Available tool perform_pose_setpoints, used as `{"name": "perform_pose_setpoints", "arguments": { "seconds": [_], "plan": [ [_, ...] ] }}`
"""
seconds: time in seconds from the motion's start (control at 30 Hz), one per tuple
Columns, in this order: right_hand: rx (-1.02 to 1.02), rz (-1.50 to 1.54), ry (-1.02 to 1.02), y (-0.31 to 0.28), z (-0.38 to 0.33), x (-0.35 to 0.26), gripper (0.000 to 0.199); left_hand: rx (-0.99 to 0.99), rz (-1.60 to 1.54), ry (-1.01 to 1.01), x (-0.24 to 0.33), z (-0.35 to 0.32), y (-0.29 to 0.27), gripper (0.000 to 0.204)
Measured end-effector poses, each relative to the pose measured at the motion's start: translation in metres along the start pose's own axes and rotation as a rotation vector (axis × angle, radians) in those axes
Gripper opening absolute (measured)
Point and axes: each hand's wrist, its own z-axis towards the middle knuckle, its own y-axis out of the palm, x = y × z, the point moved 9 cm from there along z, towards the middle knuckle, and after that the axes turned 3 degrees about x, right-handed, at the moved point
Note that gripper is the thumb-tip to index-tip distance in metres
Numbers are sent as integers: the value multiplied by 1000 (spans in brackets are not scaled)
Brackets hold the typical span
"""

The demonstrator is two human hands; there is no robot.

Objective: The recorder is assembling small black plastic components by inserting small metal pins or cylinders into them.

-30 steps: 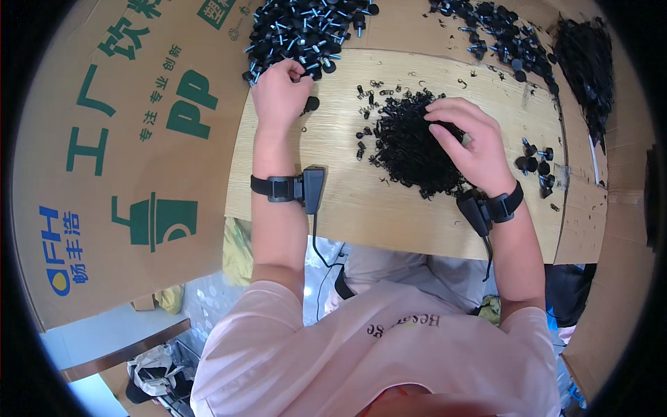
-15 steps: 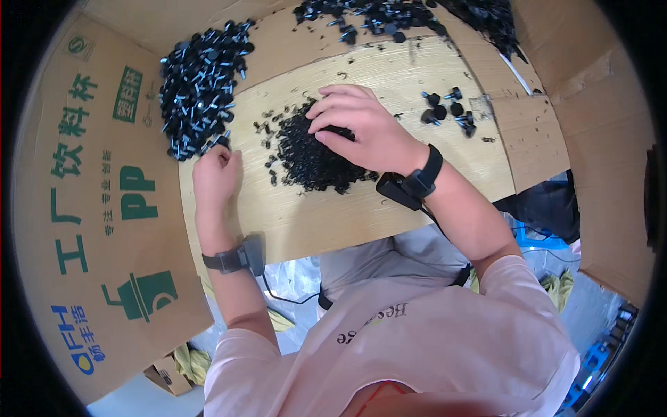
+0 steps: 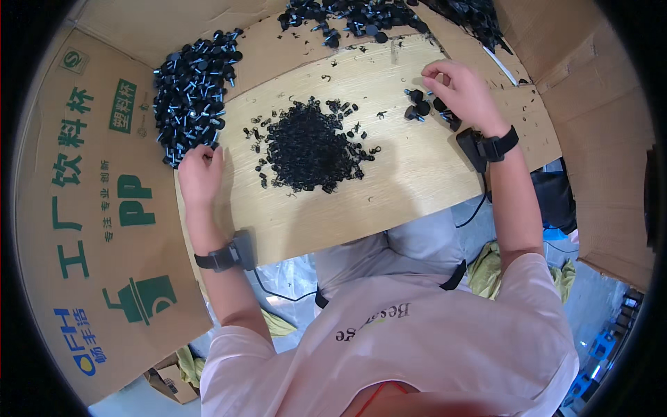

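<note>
Head view: person seated at a pale wooden surface (image 3: pixel 389 201), cardboard sheets all round.
Left hand (image 3: pixel 200 174): at the surface's left edge, fingers curled in right at the foot of the heap of black knobs with bolts (image 3: pixel 191 94). Pinching something small maybe; cannot tell, the fingertips hide it.
Right hand (image 3: pixel 462 90): upper right, fingers bent down over a small cluster of black knobs (image 3: pixel 419 108). Looks like a loose pinch; whether one is actually held, cannot tell.
Middle pile (image 3: pixel 309 149): loose mound of tiny black clips or rings, centre of the surface, between the two hands, untouched.
Far heap (image 3: pixel 361 14): more black parts along the top edge.
Doing it well, my read: take one knob per pick, pinch it by the round head, not the stem; keep strays from rolling into the middle pile.
Orientation: in the left heap the silver stems lie every which way, no common axis. The knobs by the right hand mostly sit head-up, long axis roughly vertical to the surface; too small to be sure.
Wrists: black band with a small box on each.
</note>
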Motion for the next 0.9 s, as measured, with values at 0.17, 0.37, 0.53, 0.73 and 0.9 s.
{"name": "perform_pose_setpoints", "arguments": {
  "seconds": [0.17, 0.37, 0.53, 0.73, 0.9],
  "plan": [
    [-260, -89, 61, 45, 20, 11, 18, 88, -202, 38, 73, -2, -28, 16],
    [-291, -300, -60, 59, 29, -5, 20, 123, -654, 213, 132, -2, -30, 11],
    [-294, 500, -3, 61, 30, -64, 17, -18, -1185, 146, 142, -6, 8, 15],
    [-294, 1059, 24, 109, 17, -120, 16, -335, -1572, 30, 142, -14, 45, 30],
    [-219, 963, 65, 141, 15, -117, 12, -292, -1507, 45, 120, -10, 53, 27]
  ]
}}
